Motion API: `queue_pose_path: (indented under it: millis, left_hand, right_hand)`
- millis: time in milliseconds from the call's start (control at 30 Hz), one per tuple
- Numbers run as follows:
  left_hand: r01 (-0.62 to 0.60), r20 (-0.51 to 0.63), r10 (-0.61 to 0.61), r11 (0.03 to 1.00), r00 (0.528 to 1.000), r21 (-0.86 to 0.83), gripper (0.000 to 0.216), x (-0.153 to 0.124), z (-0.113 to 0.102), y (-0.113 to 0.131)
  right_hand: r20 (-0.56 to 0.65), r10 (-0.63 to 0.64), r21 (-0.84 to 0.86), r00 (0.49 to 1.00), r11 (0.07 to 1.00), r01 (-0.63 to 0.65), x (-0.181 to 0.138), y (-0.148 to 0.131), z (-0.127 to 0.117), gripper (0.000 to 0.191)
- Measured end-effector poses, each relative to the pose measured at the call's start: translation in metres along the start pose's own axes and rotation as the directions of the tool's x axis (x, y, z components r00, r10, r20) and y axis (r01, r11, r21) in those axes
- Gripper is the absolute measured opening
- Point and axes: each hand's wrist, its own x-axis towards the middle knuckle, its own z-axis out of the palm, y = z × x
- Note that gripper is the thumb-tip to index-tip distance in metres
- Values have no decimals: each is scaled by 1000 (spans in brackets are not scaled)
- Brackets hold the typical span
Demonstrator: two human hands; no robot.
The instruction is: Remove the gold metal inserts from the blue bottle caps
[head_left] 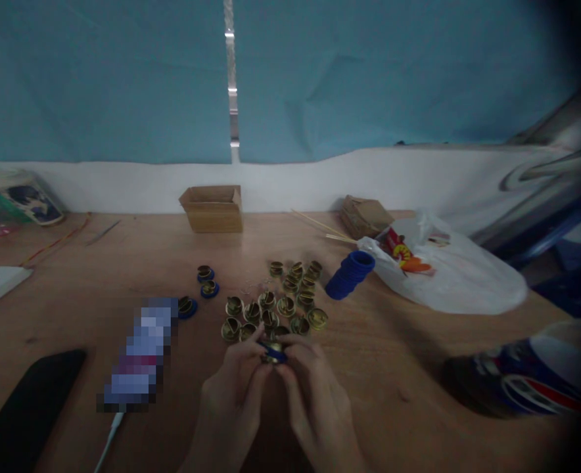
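My left hand (238,387) and my right hand (306,384) meet at the table's near middle, fingers pinched together round one small brass piece seated in a blue ring (273,355). Just beyond my fingertips lies a cluster of several loose brass pieces (275,309). A slanted stack of blue rings (350,274) leans to the right of that cluster. Three brass pieces fitted in blue rings (204,284) lie to the left of it.
On the wooden table (409,355): a small open cardboard box (213,207) at the back, a brown packet (365,217), a white plastic bag (448,272), thin sticks (323,228), a black phone (29,407), a blurred object (142,351), a white cable (108,440), a blue-white item (527,381).
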Motion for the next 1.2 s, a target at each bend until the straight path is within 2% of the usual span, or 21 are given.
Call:
queue_pose_path:
  millis: [100, 300, 433, 533, 767, 1000, 1100, 1200]
  left_hand:
    - [111, -43, -115, 990, 992, -90, 22, -3, 2, 0]
    - [134, -9, -135, 989, 991, -65, 23, -1, 0, 0]
    - [209, -21, -213, 969, 977, -129, 19, -2, 4, 4]
    - [237, -14, -240, 965, 971, -114, 20, -2, 8, 7]
    - [158, -31, -158, 987, 987, -7, 18, -2, 8, 8]
    - [-19, -1, 19, 999, 1000, 50, 16, -6, 2, 4]
    - [-38, 32, 38, 999, 999, 8, 20, -5, 1, 0]
    - [-26, 15, 27, 999, 1000, -25, 22, -3, 0, -3]
  right_hand:
    - [-12, -13, 9, 1000, 1000, 13, 1, -1, 2, 28]
    - [-41, 7, 24, 999, 1000, -6, 1, -2, 2, 24]
    - [-81, 30, 38, 996, 999, -27, -2, -1, 0, 26]
    - [-90, 58, 65, 994, 996, -53, -2, 1, -1, 27]
    - [-20, 137, 153, 990, 979, -132, -1, 7, -1, 23]
    - [11, 141, 256, 990, 957, -139, 0, 4, 1, 14]
    - [33, 213, 395, 977, 895, -208, 0, 1, 0, 8]
    - [70, 304, 552, 950, 781, -291, -1, 1, -3, 5]
